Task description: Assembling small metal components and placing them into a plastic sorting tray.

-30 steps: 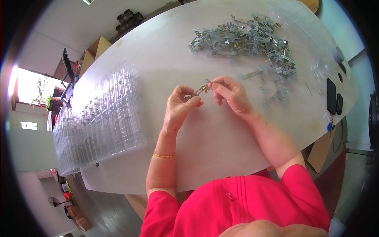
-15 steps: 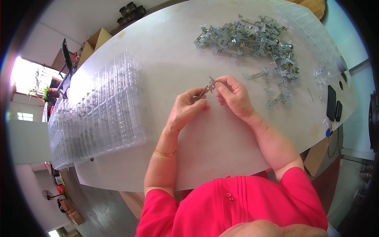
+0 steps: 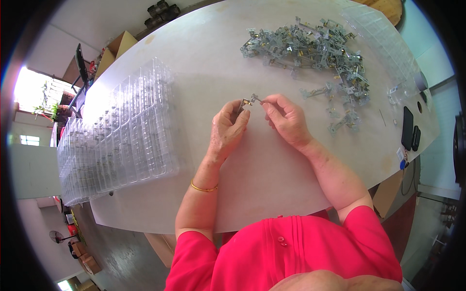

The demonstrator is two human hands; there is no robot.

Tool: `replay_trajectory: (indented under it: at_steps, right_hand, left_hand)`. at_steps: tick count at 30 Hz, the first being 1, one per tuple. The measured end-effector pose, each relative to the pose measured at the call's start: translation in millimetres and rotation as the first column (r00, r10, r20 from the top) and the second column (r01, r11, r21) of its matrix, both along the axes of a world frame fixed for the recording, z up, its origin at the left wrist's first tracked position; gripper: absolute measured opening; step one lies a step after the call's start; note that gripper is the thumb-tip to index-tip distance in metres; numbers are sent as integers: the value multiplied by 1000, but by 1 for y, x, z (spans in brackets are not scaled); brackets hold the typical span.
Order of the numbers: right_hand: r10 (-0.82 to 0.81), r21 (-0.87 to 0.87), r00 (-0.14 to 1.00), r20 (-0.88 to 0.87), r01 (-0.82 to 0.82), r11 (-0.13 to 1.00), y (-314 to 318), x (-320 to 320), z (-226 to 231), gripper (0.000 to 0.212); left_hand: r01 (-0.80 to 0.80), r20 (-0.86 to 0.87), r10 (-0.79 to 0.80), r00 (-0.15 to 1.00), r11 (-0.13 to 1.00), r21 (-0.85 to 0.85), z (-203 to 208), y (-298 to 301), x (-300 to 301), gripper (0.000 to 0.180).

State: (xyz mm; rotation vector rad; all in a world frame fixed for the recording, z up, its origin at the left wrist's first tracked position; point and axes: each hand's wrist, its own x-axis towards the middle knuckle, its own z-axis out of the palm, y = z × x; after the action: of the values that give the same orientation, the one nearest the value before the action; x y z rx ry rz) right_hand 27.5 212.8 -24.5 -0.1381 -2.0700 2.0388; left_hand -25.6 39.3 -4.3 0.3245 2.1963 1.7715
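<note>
Over the middle of the table, my left hand is closed on a small metal bracket with a brass-coloured part. My right hand faces it and pinches a second small grey metal piece between thumb and fingers. The tips of the two pieces are close together; whether they touch I cannot tell. Beyond my right hand, a large heap of similar grey metal brackets with brass bits spreads over the far side of the table. Several loose brackets lie nearer, to the right of that hand.
Stacked clear plastic trays with small parts in them stand on the left of the white table. More clear trays lie at the far right. A black phone, a smaller black object and keys lie by the right edge.
My left hand has turned more upright and drawn slightly left, so its bracket now points up. The piece in my right hand has tilted leftward, and the gap between the hands has widened.
</note>
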Motion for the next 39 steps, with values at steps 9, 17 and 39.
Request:
replay_trajectory:
  at_steps: [9, 17, 39]
  right_hand:
    - [-9, 44, 1000, 9, 9, 999, -1, 0, -1, 13]
    - [-4, 145, 1000, -7, 5, 989, -2, 3, 7, 15]
    - [-99, 117, 976, -193, 123, 985, 2, -5, -11, 7]
  left_hand:
    - [-44, -301, 19, 953, 996, -76, -17, -1, -2, 26]
    - [-58, -569, -52, 821, 983, -173, -19, 1, -1, 29]
    - [-73, -852, -294, 432, 931, -358, -26, 10, 5, 31]
